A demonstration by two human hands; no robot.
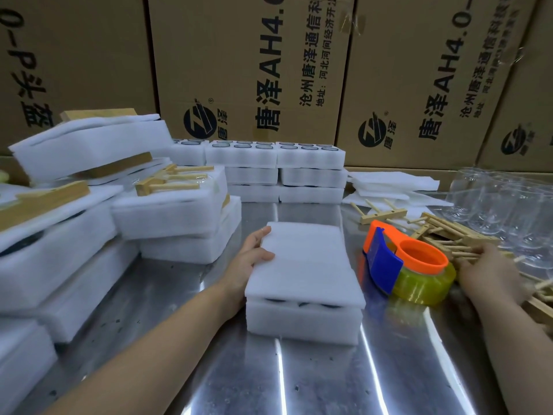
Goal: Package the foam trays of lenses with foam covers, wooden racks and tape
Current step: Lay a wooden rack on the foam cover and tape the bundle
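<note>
Head view: foam cover (305, 259) lies on the foam tray (302, 324) at table (314, 381) centre, long axis running away from the person. Left hand (251, 262) holds its left edge, thumb on top. Wooden racks (443, 232) lie right, beyond the tape dispenser (404, 265); right hand (490, 271) rests on them, grasp indeterminate. Lenses (302, 304) show only as dark slivers.
</note>
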